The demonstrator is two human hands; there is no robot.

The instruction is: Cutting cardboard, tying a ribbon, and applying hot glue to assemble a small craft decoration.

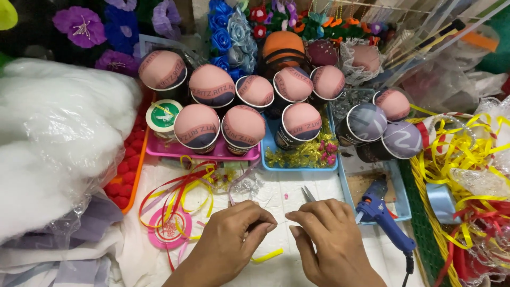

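My left hand [231, 242] and my right hand [329, 239] meet low in the middle over a white cloth-covered table [276, 194]. The fingertips of both pinch something thin and small between them; what it is I cannot make out. The metal tips of small scissors [307, 193] stick up just behind my right hand, which seems to hold them. A short yellow ribbon strip [267, 256] lies under my left hand.
Several paper cups stuffed with pink fabric domes [241, 127] fill a pink tray [183, 151] and a blue tray [297, 166]. A blue glue gun [380, 211] lies right. White stuffing in plastic [53, 143] sits left; a ribbon spool [169, 229], loose ribbons [175, 194] and a basket of ribbons [467, 175].
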